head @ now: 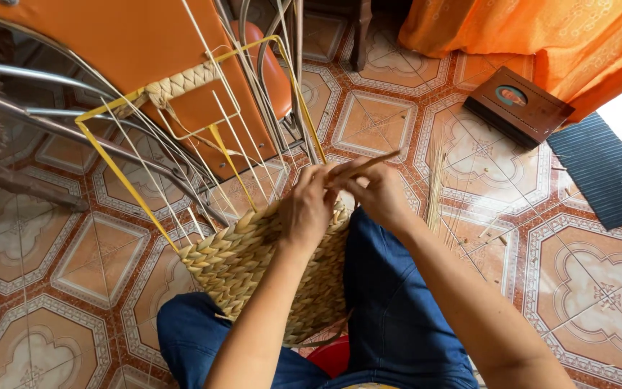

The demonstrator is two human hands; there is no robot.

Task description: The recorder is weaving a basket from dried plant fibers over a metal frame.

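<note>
A half-woven straw basket [246,266] rests on my lap, its braided wall covering the lower part of a yellow wire frame [113,167] that sticks up bare toward the far left. My left hand [307,205] presses on the woven rim at the basket's right edge. Right beside it, my right hand [381,193] pinches a thin straw strand [366,165] that points up to the right. The two hands touch at the fingertips. A short braided band [181,83] wraps the frame's top bar.
An orange chair [145,50] with metal legs [59,130] lies tipped behind the frame. Loose straw stalks [437,184] lie on the patterned tile floor. A brown wooden box [518,106], a dark ribbed mat [602,169] and orange cloth [541,36] are at the far right.
</note>
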